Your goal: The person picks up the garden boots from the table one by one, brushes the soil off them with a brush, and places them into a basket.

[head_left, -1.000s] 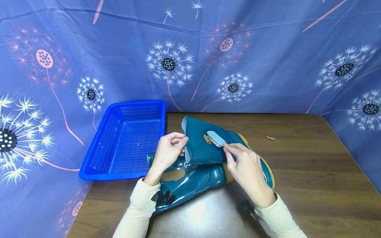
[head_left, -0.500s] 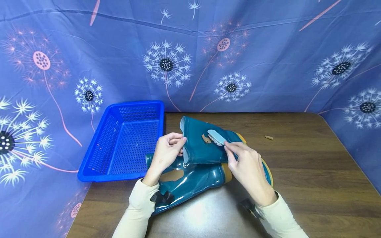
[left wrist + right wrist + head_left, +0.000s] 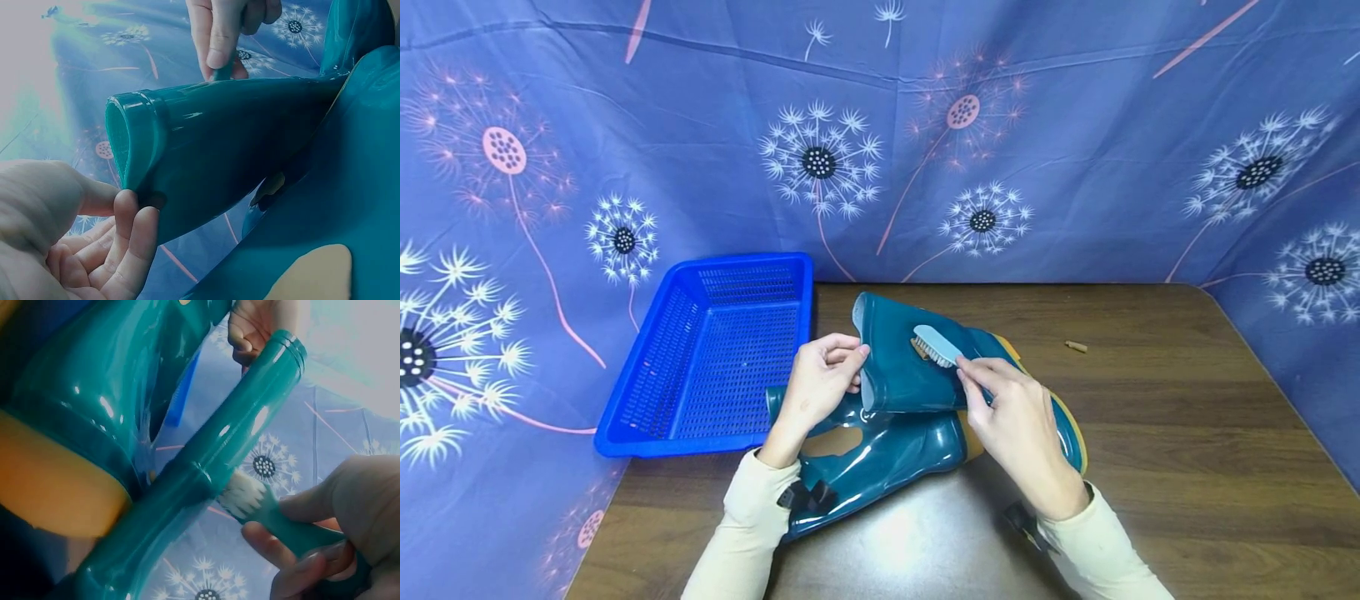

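A teal rubber boot (image 3: 898, 379) with a yellow sole lies on its side, partly over a second teal boot (image 3: 910, 458). My left hand (image 3: 822, 379) pinches the upper boot's top rim between thumb and fingers; the left wrist view shows the pinched cuff (image 3: 140, 122). In my right hand (image 3: 1018, 421) is a light blue scrubbing brush (image 3: 942, 343), gripped at its handle end. Its white bristles (image 3: 242, 495) meet the boot's shaft. The brush partly covers a tan patch (image 3: 917, 350) on the shaft. Another tan patch (image 3: 835, 442) shows on the lower boot.
A blue plastic basket (image 3: 801, 333) with perforated walls stands at the left, close to the boots. A small tan piece (image 3: 1077, 347) lies on the wooden table (image 3: 1187, 433) to the right. Behind hangs a blue dandelion-print cloth (image 3: 1075, 167).
The brush first shifted right, baring more of the tan patch, then came back left over it with my right hand. My left hand keeps its hold on the rim.
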Tool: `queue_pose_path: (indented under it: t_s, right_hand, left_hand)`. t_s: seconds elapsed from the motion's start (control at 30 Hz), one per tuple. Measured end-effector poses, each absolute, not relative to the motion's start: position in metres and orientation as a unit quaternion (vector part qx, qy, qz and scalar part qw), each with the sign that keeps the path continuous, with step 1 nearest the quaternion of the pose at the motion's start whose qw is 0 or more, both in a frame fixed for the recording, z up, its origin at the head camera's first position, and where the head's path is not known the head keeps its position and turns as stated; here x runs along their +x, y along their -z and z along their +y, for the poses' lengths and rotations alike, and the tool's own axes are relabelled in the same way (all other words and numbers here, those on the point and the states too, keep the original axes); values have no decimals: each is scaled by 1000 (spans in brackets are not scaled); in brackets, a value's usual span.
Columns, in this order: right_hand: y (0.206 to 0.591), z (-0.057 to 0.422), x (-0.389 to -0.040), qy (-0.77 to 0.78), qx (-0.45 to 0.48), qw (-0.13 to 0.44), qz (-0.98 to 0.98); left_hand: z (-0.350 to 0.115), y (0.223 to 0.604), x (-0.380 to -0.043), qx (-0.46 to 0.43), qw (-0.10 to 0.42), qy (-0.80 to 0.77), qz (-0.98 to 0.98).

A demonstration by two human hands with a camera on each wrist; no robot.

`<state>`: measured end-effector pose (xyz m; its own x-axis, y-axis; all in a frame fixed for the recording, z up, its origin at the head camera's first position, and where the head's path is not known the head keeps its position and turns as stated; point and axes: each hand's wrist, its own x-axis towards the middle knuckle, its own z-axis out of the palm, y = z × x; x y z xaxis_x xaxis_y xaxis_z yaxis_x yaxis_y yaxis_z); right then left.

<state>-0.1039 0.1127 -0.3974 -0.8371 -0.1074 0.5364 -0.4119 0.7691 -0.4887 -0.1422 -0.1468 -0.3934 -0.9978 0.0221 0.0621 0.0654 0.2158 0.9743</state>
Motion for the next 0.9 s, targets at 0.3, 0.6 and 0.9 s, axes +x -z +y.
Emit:
queue_pose_path:
  t_s: [0.3, 0.6, 0.9]
  right_hand:
    - [399, 114, -106, -298, 116, 252, -913]
    - [400, 114, -107, -298, 128, 249, -913]
    - [400, 115, -109, -324, 139, 256, -900]
  left_hand:
    - [-148, 395, -143, -24, 14, 624, -781]
    - [-147, 394, -143, -25, 12, 625, -780]
    - [-147, 394, -142, -27, 15, 622, -783]
